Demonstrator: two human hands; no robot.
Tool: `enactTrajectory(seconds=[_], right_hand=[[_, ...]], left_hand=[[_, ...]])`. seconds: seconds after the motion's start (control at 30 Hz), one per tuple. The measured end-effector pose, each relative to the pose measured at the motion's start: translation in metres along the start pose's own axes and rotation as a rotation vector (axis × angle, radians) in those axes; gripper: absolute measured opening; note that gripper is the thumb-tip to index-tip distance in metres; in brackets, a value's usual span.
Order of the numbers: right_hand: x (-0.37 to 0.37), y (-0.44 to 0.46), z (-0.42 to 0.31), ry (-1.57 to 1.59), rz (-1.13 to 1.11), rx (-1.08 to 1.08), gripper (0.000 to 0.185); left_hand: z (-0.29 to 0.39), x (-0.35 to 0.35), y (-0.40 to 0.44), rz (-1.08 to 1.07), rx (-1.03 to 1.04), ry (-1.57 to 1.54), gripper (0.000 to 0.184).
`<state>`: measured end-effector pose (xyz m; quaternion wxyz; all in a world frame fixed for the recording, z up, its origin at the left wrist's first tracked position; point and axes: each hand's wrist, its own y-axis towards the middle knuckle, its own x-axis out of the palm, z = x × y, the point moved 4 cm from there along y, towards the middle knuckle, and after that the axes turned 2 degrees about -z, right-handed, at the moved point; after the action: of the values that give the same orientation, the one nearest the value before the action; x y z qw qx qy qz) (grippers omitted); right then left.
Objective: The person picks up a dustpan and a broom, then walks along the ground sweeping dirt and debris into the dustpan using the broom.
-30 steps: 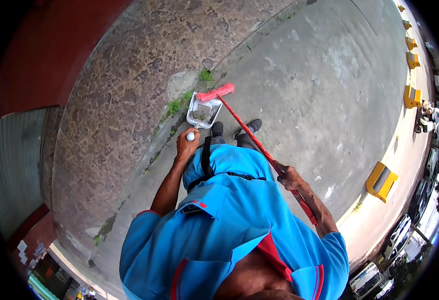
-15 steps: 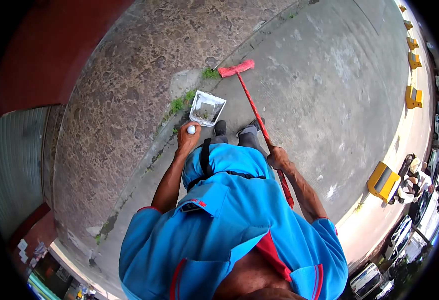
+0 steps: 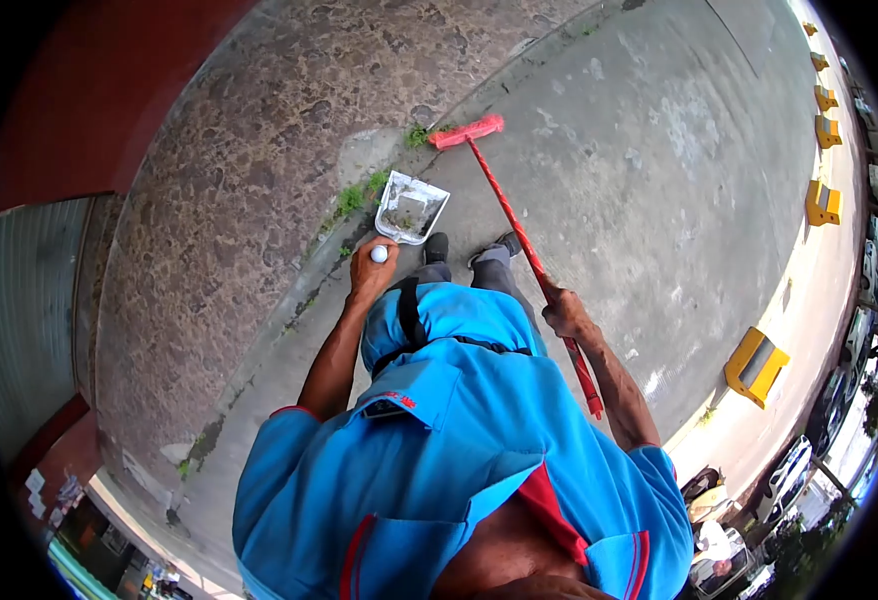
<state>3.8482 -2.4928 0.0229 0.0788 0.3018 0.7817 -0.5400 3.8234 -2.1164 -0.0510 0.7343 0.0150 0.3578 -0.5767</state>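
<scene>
My left hand (image 3: 371,270) is closed round the white-topped handle of a dustpan (image 3: 427,188). The white pan is in front of my feet, and grey-brown debris lies in it. My right hand (image 3: 565,311) grips the red pole of a broom (image 3: 504,205), well below its top end. The red broom head (image 3: 467,131) is ahead of the dustpan, on the concrete beside the paving edge. Its pole slants back past my right side. Most of the dustpan's handle is hidden under my left hand.
Brown patterned paving (image 3: 229,180) meets grey concrete (image 3: 639,180) along a seam with green weeds (image 3: 351,199). Yellow-and-black barrier blocks (image 3: 756,366) line the right side, with parked vehicles (image 3: 789,470) beyond. A red wall (image 3: 89,100) and a ribbed shutter (image 3: 29,320) stand at left.
The broom head has shifted slightly left and forward along the seam, and my right hand has moved slightly right and back. My left hand still holds the dustpan. The barriers have shifted in view.
</scene>
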Motion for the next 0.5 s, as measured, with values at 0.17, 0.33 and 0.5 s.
enactTrajectory(seconds=[0.17,0.33,0.5], right_hand=[[0.047,0.016,0.017,-0.264,0.041,-0.057,0.076],[0.04,-0.013,0.026,-0.198,-0.087,-0.044,0.075],[0.029,-0.045,0.022,-0.159,0.062,-0.136,0.075]], left_hand=[[-0.001,0.002,-0.001,0.03,0.0,-0.003,0.016],[0.001,0.001,-0.003,0.043,-0.002,0.009,0.016],[0.012,-0.01,-0.02,0.072,-0.048,0.044,0.016]])
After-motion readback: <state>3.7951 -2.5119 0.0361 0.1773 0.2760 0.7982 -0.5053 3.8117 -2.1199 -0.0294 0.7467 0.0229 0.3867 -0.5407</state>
